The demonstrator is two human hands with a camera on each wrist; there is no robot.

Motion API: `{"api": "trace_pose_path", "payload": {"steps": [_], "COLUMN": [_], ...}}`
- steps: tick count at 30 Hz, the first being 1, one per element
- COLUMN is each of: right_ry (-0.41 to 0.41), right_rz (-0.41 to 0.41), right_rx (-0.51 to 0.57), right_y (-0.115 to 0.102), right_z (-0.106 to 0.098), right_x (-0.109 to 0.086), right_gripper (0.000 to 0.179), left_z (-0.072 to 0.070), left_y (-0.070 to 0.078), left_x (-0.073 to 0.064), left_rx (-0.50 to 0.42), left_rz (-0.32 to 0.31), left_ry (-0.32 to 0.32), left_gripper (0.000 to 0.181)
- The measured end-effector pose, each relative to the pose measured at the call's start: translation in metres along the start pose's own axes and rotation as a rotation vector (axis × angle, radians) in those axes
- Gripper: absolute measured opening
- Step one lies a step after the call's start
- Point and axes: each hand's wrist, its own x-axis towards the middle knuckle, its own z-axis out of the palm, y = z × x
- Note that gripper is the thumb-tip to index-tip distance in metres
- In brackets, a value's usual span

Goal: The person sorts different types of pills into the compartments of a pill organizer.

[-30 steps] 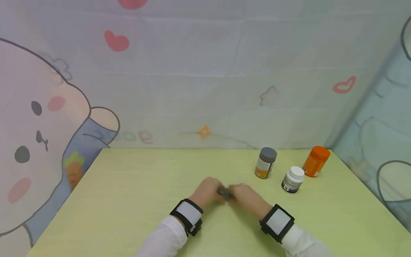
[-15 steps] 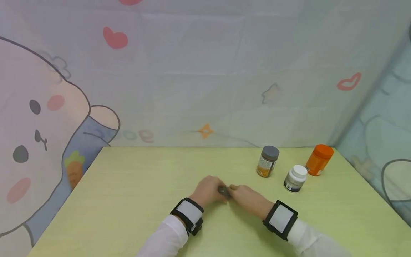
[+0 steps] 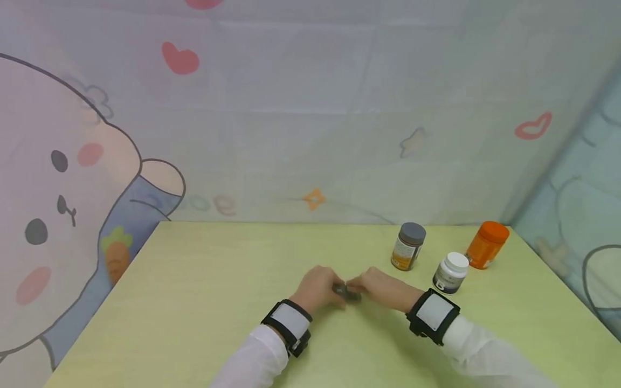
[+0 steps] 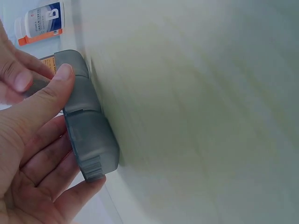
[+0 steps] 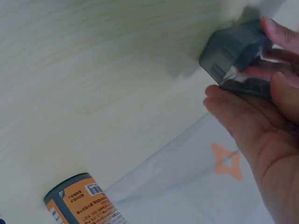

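A grey, see-through pill box [image 4: 91, 121] with a row of compartments stands low over the yellow tabletop, between both hands. My left hand [image 3: 317, 288] grips it, thumb [image 4: 51, 100] along one side and fingers on the other, as the left wrist view shows. At its other end, my right hand [image 3: 380, 288] pinches a raised lid [image 5: 247, 87] between thumb and fingers. In the right wrist view the end compartment [image 5: 229, 49] lies uncovered beneath that lid. What the compartment holds cannot be made out.
To the right stand a grey-capped brown bottle [image 3: 408, 247], a white bottle [image 3: 450, 273] and an orange bottle [image 3: 487, 245]. A printed cloth [image 3: 291, 108] hangs behind the table's [image 3: 233, 258] far edge.
My right hand has shifted a little right and turned at the wrist, so more of the pill box shows. The left hand keeps its grip. The head view has drifted slightly.
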Motion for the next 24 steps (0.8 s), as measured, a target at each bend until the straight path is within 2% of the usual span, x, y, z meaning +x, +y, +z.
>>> {"api": "trace_pose_path", "payload": {"steps": [4, 8, 12, 18, 24], "right_ry": [-0.057, -0.138, -0.151, -0.087, -0.09], "right_rz": [0.063, 0.204, 0.306, 0.375, 0.412], "right_rx": [0.173, 0.434, 0.636, 0.725, 0.812], "right_y": [0.014, 0.025, 0.03, 0.037, 0.046], "right_z": [-0.011, -0.015, -0.011, -0.006, -0.002], "right_x": [0.006, 0.012, 0.016, 0.019, 0.019], "right_gripper": [0.021, 0.026, 0.029, 0.03, 0.031], "left_z": [0.0, 0.002, 0.002, -0.001, -0.003], "left_y": [0.0, -0.002, 0.0, 0.002, 0.004], "left_x": [0.001, 0.001, 0.0, 0.0, 0.0], "left_rx": [0.002, -0.004, -0.011, -0.016, -0.017], "left_rz": [-0.026, -0.034, -0.042, -0.044, -0.05], "left_ry": [-0.02, -0.027, -0.03, -0.022, -0.019], "left_gripper": [0.039, 0.038, 0.04, 0.042, 0.04]}}
